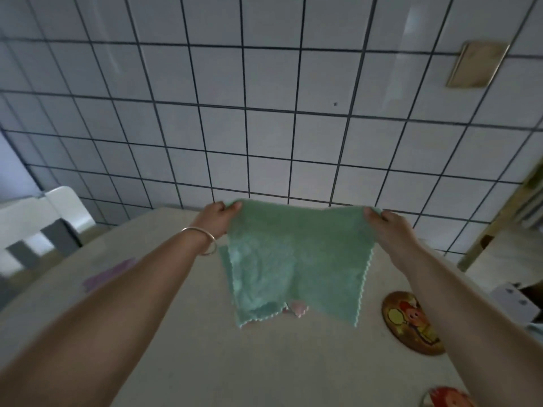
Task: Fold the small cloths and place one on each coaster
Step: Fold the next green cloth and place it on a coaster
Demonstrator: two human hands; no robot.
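Both hands hold a mint-green fluffy cloth (293, 254) up above the beige desk (264, 362): the left hand (217, 220) pinches its 10 o'clock corner, the right hand (388, 227) its 2 o'clock corner. A round cartoon-printed coaster (411, 323) lies at the cloth's 4 o'clock.

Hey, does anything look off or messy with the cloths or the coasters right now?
Nothing damaged or spilled. The green cloth, held up by the left hand and right hand, hangs unevenly, its lower left part bunched. A pink cloth peeks out behind it.
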